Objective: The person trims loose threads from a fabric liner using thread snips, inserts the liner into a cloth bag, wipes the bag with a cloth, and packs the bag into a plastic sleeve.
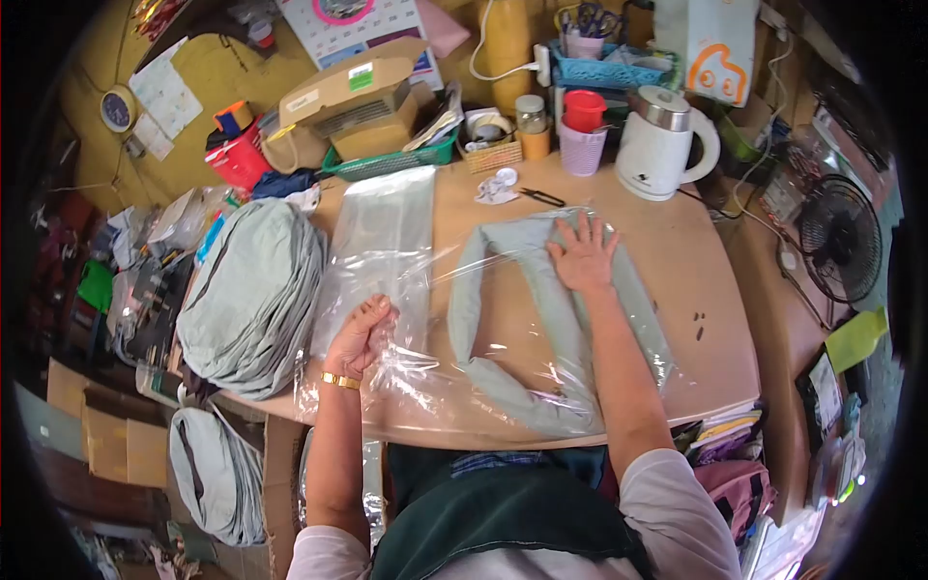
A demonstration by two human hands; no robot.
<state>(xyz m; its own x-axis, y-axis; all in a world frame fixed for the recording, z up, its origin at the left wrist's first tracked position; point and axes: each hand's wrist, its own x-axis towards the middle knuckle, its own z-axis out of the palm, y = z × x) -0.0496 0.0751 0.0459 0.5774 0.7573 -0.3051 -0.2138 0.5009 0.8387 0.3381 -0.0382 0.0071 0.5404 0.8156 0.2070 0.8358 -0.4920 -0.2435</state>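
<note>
A padded grey fabric loop (468,300) lies on the table inside a clear plastic bag (512,333). My right hand (584,255) rests flat on its upper right part, fingers spread. To the left, my left hand (362,336) is closed on a gathered edge of clear plastic. More clear plastic bags (389,217) lie flat beyond that hand. A thick pile of folded grey fabric pieces (256,290) sits at the table's left side.
Along the back stand a green basket with cardboard boxes (362,116), a jar (531,114), a lilac cup (581,150) and a white kettle (654,145). Black snips (542,197) lie near crumpled paper (497,187). A black fan (839,237) is at the right.
</note>
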